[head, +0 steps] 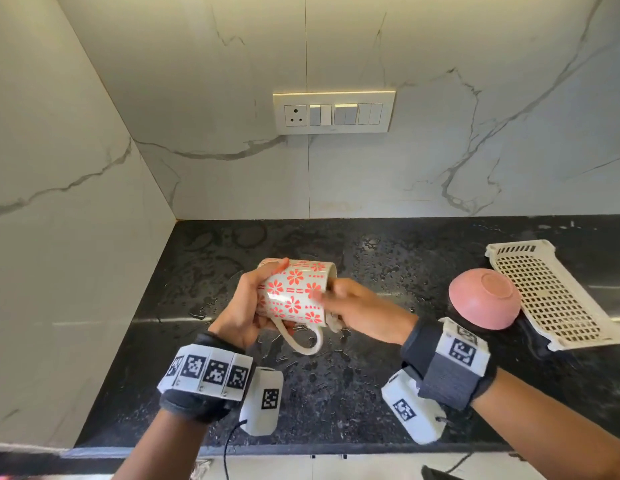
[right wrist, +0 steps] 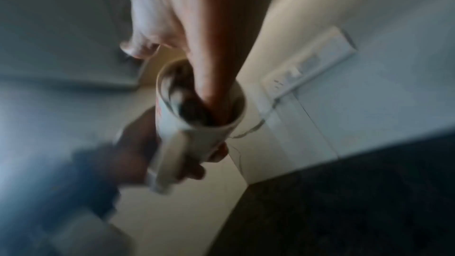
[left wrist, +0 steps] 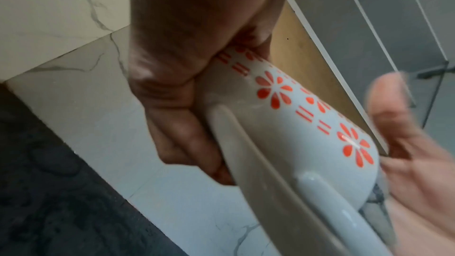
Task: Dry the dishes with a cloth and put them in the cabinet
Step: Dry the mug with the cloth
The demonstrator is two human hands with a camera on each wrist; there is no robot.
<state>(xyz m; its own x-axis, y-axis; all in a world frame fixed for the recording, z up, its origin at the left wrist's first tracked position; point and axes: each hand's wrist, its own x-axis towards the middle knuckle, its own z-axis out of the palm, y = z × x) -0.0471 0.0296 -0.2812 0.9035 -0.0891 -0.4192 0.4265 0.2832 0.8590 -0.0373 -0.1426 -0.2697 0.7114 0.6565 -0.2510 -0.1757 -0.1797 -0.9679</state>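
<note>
Mug [head: 294, 294] glazed, wet, prob. slippery, breakable. L hand [head: 248, 306] wraps base end. R hand [head: 357, 306] fingers inside w/ cloth [head: 333, 323]; grip unclear.

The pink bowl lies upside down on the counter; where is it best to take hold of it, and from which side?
Probably from above: spread the fingers over the pink bowl and grip its sides low, near the rim. Its raised foot faces up and its rim faces the counter.
</note>
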